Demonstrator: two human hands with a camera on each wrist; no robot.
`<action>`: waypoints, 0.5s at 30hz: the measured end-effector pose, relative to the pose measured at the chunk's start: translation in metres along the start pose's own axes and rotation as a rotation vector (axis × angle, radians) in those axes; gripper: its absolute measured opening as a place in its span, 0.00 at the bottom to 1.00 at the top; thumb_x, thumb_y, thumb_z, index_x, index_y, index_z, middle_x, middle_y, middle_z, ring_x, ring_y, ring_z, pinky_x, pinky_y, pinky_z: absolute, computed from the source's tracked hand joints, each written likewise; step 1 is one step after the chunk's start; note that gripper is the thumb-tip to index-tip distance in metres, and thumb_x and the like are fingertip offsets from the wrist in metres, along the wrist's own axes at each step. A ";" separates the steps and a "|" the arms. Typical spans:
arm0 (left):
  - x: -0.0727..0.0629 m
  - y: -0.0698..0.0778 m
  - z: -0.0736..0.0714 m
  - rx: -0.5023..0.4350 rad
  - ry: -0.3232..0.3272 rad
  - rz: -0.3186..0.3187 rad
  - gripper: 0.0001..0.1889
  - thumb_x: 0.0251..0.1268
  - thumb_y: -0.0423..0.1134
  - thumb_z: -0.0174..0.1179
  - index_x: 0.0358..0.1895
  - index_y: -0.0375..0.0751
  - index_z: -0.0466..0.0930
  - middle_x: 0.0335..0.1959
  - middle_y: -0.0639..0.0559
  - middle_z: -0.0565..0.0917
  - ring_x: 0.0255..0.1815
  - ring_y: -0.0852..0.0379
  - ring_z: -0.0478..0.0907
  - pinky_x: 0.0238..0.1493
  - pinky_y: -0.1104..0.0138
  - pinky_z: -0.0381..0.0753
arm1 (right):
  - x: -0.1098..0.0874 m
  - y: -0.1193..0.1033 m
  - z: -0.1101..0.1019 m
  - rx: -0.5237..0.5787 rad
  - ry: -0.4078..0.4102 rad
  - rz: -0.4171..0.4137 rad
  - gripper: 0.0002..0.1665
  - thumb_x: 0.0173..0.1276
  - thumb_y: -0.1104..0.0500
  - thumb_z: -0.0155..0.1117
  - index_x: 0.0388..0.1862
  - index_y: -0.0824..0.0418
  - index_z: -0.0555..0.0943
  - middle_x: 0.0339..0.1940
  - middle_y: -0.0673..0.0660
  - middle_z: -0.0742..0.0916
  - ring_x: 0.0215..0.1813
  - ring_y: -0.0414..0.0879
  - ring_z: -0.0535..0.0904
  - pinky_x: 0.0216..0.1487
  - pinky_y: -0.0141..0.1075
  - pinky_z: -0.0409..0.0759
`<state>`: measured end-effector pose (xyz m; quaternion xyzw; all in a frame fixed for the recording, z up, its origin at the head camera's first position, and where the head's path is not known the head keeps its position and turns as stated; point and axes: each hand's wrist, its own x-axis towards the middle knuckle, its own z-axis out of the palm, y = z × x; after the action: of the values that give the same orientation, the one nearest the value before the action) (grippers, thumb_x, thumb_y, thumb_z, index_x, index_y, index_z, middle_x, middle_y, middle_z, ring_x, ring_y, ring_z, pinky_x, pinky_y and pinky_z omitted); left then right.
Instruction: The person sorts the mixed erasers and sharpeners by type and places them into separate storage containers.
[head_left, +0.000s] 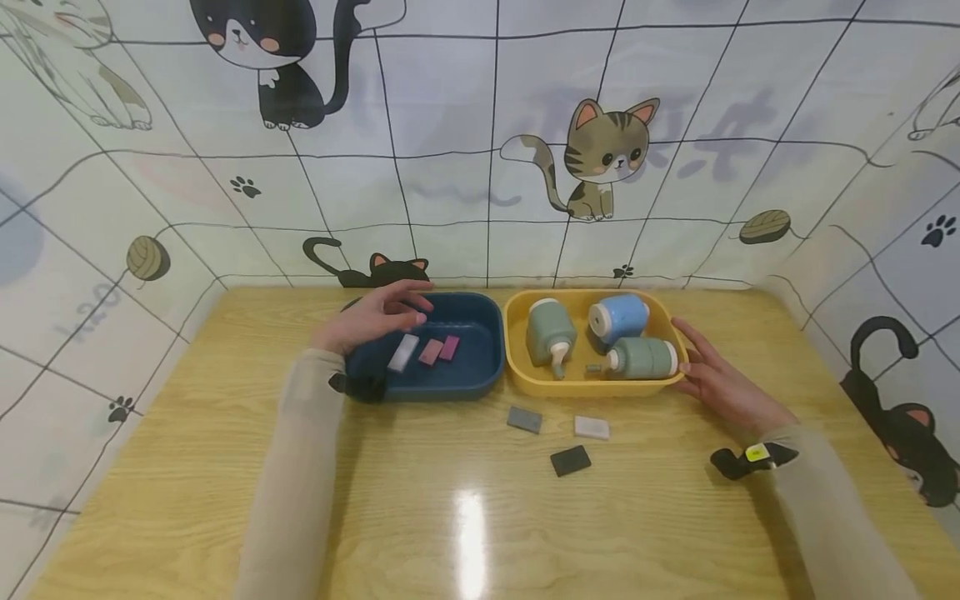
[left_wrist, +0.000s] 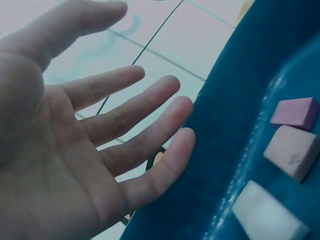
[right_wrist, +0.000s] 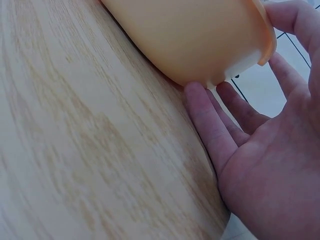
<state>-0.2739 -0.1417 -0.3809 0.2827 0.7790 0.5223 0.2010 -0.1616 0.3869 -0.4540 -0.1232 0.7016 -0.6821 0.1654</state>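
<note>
My left hand hovers over the left end of a navy blue bin, fingers spread and holding nothing. Inside that bin lie a white block, a pale pink block and a magenta block, all small and eraser-like. At the right end of a yellow bin, my right hand touches the outer wall and rim with extended fingers. Two grey-green bottles with narrow tips lie in the yellow bin, beside a blue cylinder with white ends.
On the wooden table, in front of the yellow bin, lie a grey block, a white block and a black block. Behind the bins stands a cat-printed cloth wall, with more cloth on both sides.
</note>
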 end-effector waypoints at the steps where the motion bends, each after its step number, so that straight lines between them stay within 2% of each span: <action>1: 0.000 0.000 0.002 0.007 0.001 0.005 0.27 0.69 0.37 0.59 0.70 0.44 0.65 0.60 0.33 0.73 0.58 0.45 0.73 0.56 0.55 0.72 | 0.000 0.000 0.000 -0.018 0.010 0.013 0.41 0.79 0.63 0.43 0.79 0.40 0.38 0.75 0.67 0.40 0.62 0.33 0.70 0.57 0.28 0.72; 6: 0.001 0.005 0.014 0.040 0.007 0.046 0.27 0.70 0.38 0.58 0.70 0.40 0.64 0.57 0.35 0.75 0.57 0.49 0.74 0.56 0.54 0.70 | 0.000 -0.001 0.000 -0.036 0.019 0.029 0.41 0.79 0.63 0.44 0.79 0.40 0.38 0.75 0.66 0.38 0.62 0.32 0.69 0.57 0.28 0.72; 12: 0.002 0.013 0.023 0.054 0.001 0.062 0.28 0.70 0.39 0.59 0.71 0.45 0.64 0.56 0.38 0.76 0.56 0.51 0.74 0.57 0.53 0.68 | 0.001 0.001 -0.001 -0.024 -0.008 -0.013 0.40 0.80 0.64 0.41 0.80 0.41 0.37 0.73 0.67 0.44 0.61 0.33 0.71 0.57 0.29 0.72; 15: 0.002 0.018 0.027 0.050 -0.010 0.070 0.27 0.70 0.38 0.59 0.70 0.45 0.65 0.55 0.40 0.77 0.55 0.50 0.74 0.57 0.53 0.68 | 0.001 0.002 -0.001 0.003 -0.032 -0.042 0.40 0.80 0.65 0.40 0.80 0.42 0.37 0.71 0.68 0.43 0.61 0.33 0.71 0.57 0.29 0.72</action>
<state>-0.2550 -0.1165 -0.3747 0.3175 0.7803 0.5082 0.1792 -0.1629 0.3873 -0.4562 -0.1484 0.6953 -0.6843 0.1622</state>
